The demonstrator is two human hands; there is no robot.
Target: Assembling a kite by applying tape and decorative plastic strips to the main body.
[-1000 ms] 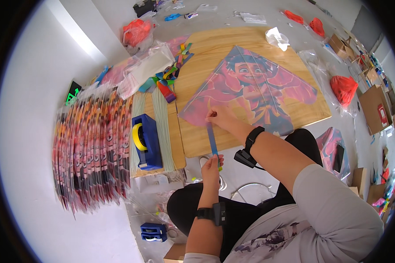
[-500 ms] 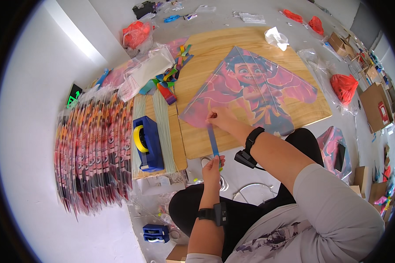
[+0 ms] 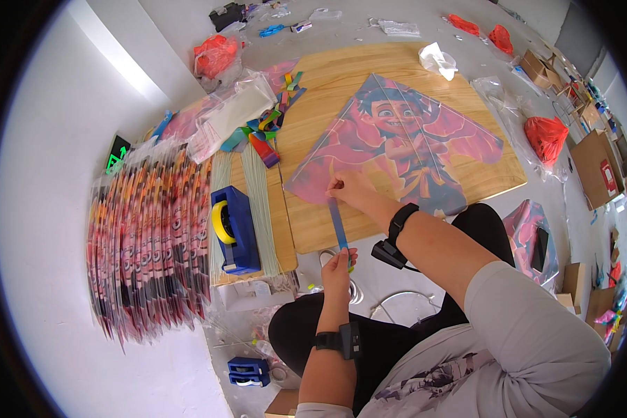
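Note:
A large pink and blue kite [image 3: 390, 160], printed with a cartoon figure in a cape, lies flat with thin rods across it. From its lower left edge a blue ribbon [image 3: 338, 224] runs down past the table's front edge. My right hand [image 3: 352, 189] is closed at the ribbon's upper end, fingertips pinched over the kite's edge; the exact contact is hidden. Below the table edge, my left hand [image 3: 336, 275] pinches the ribbon's lower part, and the strip between the hands looks straight.
On the wooden table [image 3: 327, 63] a blue tape dispenser [image 3: 244, 230] with yellow tape stands left, beside pale thin rods [image 3: 258, 202]. Colourful ribbons [image 3: 265, 136] lie behind it. Packaged kites [image 3: 146, 244] hang at far left. Crumpled white paper [image 3: 437, 61] sits at the back.

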